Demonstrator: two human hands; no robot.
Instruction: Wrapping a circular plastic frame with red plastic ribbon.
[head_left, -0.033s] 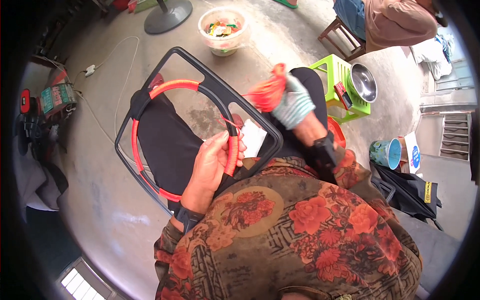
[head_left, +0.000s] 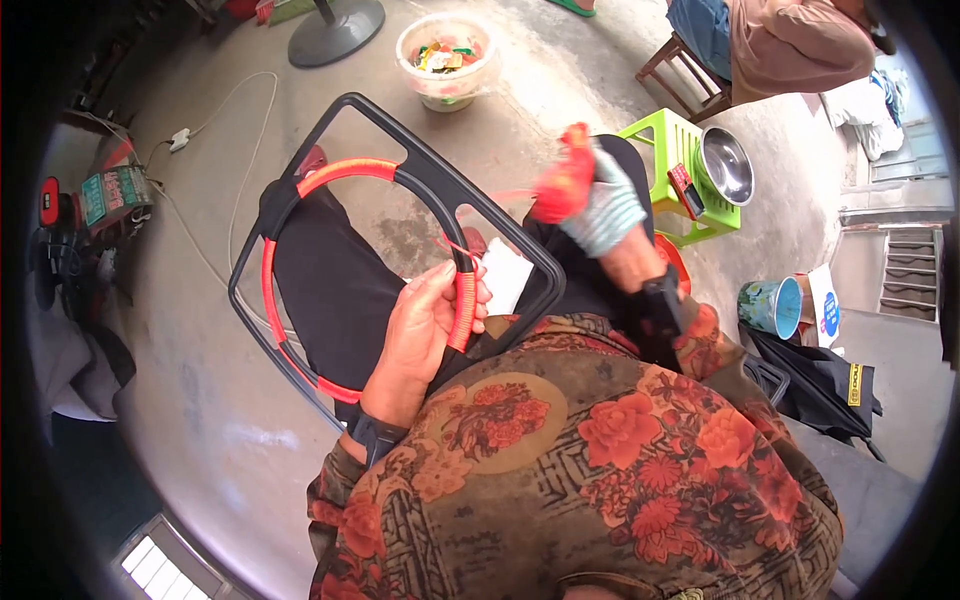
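Note:
A black frame (head_left: pixel 480 205) with a round inner ring lies across my lap. Orange-red cord (head_left: pixel 348 172) is wound around several stretches of the ring. Bare fingers of my left hand (head_left: pixel 425 318) close on the ring beside a wound stretch (head_left: pixel 465 312), close to my body. My right hand (head_left: pixel 608 212), in a pale knitted glove, grips a bundle of orange-red cord (head_left: pixel 563 185) to the right of the frame. A thin strand runs from the bundle toward the ring, near the left fingertips. The gloved fingertips are partly hidden by the bundle.
A white paper (head_left: pixel 510 275) lies beneath the frame's right side. Ahead stands a bucket of scraps (head_left: pixel 447 95). To the right, a green stool (head_left: pixel 672 150) carries a metal bowl (head_left: pixel 728 165). A seated person (head_left: pixel 790 45) is beyond it. A white cable (head_left: pixel 262 150) crosses the floor at left.
My right hand has moved right and slightly toward me with the cord bundle, drawing the strand out farther from the ring. My left hand and the frame stay put.

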